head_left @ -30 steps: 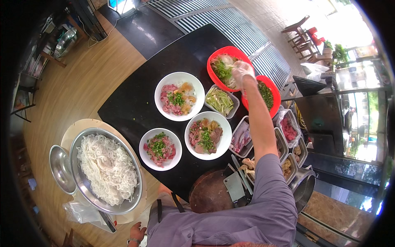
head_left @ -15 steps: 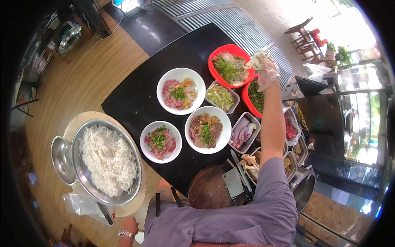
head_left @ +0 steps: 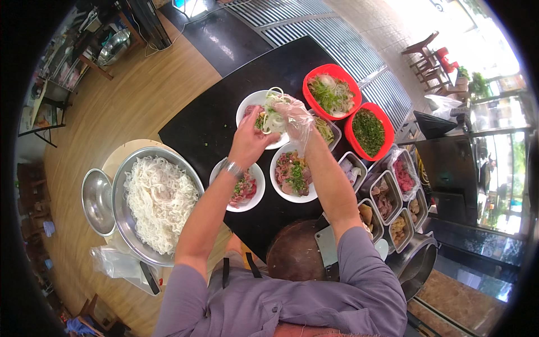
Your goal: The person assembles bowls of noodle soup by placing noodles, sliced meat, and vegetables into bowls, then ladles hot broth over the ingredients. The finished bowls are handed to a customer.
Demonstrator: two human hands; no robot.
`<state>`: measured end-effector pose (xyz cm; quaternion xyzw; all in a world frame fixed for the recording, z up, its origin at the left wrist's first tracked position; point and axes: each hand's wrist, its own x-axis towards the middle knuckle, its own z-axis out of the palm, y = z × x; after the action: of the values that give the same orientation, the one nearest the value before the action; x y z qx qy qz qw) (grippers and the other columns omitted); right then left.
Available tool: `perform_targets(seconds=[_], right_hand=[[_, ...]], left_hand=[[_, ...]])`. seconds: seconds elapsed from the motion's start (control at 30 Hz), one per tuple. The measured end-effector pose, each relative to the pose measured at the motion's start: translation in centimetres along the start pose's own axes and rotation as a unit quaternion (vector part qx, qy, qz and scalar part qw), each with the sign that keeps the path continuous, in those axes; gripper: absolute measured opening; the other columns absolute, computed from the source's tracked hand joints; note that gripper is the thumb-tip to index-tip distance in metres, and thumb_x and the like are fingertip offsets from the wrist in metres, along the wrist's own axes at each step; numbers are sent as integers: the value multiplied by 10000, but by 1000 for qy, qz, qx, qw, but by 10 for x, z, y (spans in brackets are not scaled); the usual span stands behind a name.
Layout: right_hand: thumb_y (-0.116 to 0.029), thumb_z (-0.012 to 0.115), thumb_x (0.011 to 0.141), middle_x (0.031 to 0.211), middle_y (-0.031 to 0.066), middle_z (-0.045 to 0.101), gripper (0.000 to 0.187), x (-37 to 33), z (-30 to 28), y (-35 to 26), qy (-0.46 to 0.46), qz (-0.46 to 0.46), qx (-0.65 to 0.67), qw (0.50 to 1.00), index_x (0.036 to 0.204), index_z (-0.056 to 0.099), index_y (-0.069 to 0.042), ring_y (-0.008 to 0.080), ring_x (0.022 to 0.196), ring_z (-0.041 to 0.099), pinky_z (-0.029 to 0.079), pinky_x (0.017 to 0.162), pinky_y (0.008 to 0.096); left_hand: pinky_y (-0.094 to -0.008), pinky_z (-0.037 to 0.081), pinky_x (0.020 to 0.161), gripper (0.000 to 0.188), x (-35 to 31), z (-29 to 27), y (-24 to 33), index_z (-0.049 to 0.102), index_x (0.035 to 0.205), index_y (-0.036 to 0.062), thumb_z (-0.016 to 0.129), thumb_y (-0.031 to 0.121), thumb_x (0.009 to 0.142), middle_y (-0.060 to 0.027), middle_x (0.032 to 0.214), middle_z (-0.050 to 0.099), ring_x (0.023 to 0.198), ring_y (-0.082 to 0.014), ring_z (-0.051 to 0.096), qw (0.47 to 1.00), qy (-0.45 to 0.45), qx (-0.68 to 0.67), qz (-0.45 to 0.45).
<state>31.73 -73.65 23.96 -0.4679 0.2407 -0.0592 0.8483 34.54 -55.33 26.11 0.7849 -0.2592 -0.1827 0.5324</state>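
My right hand (head_left: 293, 119), in a clear plastic glove, is closed round a bunch of sliced onion (head_left: 274, 120) with pale strands. It hangs over the far white bowl (head_left: 242, 105), which holds meat and chopped greens. My bare left hand (head_left: 250, 140), a metal band at its wrist, reaches over the same bowl, its fingers spread beside the onion. Two more bowls of meat stand nearer: one at the right (head_left: 294, 173) topped with chopped green onion, one at the left (head_left: 247, 188) partly under my left forearm.
Red tubs hold onion with greens (head_left: 331, 92) and chopped herbs (head_left: 368, 132). Metal trays of meat (head_left: 383, 196) line the table's right side. A cleaver (head_left: 326, 247) lies by a round chopping board (head_left: 292, 253). White noodles (head_left: 160, 202) fill a large steel basin at left.
My right hand has come back from the red tubs to the far bowl with the onion. My left hand has risen from the lower edge to meet it there.
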Motion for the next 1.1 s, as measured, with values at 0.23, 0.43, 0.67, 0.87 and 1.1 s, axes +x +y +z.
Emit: perform_targets(seconds=[0.23, 0.43, 0.67, 0.87, 1.1], right_hand=[[-132, 759, 915, 1072, 75, 728, 292, 1, -10, 8, -37, 30, -47, 998, 1176, 717, -7, 160, 955, 688, 572, 817, 320], [-107, 770, 846, 1014, 78, 734, 301, -4, -21, -10, 54, 8, -215, 975, 1130, 732, -15, 159, 920, 678, 552, 812, 322], [-22, 760, 856, 1118, 95, 719, 261, -30, -25, -39, -3, -42, -53, 998, 1110, 715, 15, 202, 992, 703, 560, 893, 323], [10, 719, 900, 1241, 134, 685, 213, -104, -8, -84, -34, -107, -12, 994, 1112, 707, 28, 228, 1087, 706, 571, 980, 346], [-65, 756, 881, 1030, 88, 725, 219, -176, -10, -80, 68, -40, -69, 995, 1085, 714, 3, 166, 930, 712, 566, 877, 291]], left_hand=[[-282, 585, 718, 376, 55, 29, -51, 752, 1233, 67, 782, 103, 860, -82, 952, 795, 789, -145, 748, 998, 64, -12, 6], [-387, 588, 853, 303, 69, 14, -58, 794, 1097, 69, 725, 119, 807, -184, 1005, 767, 916, -319, 753, 996, 13, 71, -55], [-447, 585, 863, 635, 81, 11, -77, 613, 1390, 74, 683, 29, 760, -245, 1088, 737, 936, -411, 717, 983, -20, 176, 55], [-451, 578, 851, 441, 93, 0, -68, 709, 1206, 22, 710, 59, 767, -237, 965, 734, 906, -404, 718, 954, -32, 238, 177], [-372, 585, 792, 229, 81, -19, -6, 761, 1073, 14, 724, 85, 859, -207, 954, 752, 848, -307, 750, 965, -26, 190, 178]])
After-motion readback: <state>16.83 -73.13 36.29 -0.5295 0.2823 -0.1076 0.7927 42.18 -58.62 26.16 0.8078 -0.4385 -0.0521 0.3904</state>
